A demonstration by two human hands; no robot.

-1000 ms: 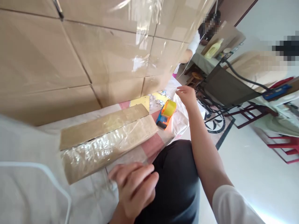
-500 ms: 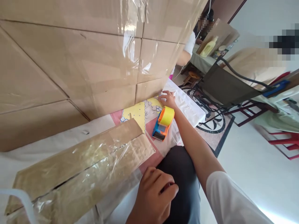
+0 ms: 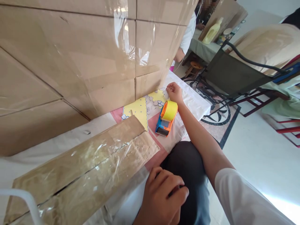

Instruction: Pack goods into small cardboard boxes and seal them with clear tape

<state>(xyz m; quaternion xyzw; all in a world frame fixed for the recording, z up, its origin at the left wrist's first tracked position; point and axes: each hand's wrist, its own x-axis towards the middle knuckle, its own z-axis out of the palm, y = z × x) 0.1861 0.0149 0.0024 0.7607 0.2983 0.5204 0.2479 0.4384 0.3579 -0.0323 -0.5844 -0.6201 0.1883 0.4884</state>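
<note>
My left hand (image 3: 163, 195) is loosely closed above my dark-trousered knee, fingers curled in, with nothing showing in it. My right hand (image 3: 174, 91) reaches to the far part of the table, its fingertips drawn together beside small scraps on the patterned cloth; whatever they pinch is too small to make out. Just short of that hand lies a blue and orange tape dispenser (image 3: 161, 130) with a yellow roll. A long taped cardboard box (image 3: 86, 168) rests on the table to the left of my left hand.
A tall wall of taped cartons (image 3: 100, 59) stands along the table's far side. The white-covered table end (image 3: 197, 101) juts out at right. Beyond are a dark folding chair (image 3: 231, 70), a yellow bottle (image 3: 212, 31) and other people. A white curved bar (image 3: 24, 197) crosses the lower left.
My right hand has gone from spread fingers to fingertips drawn together, lifting slightly. My left hand stays curled. The view has shifted a little.
</note>
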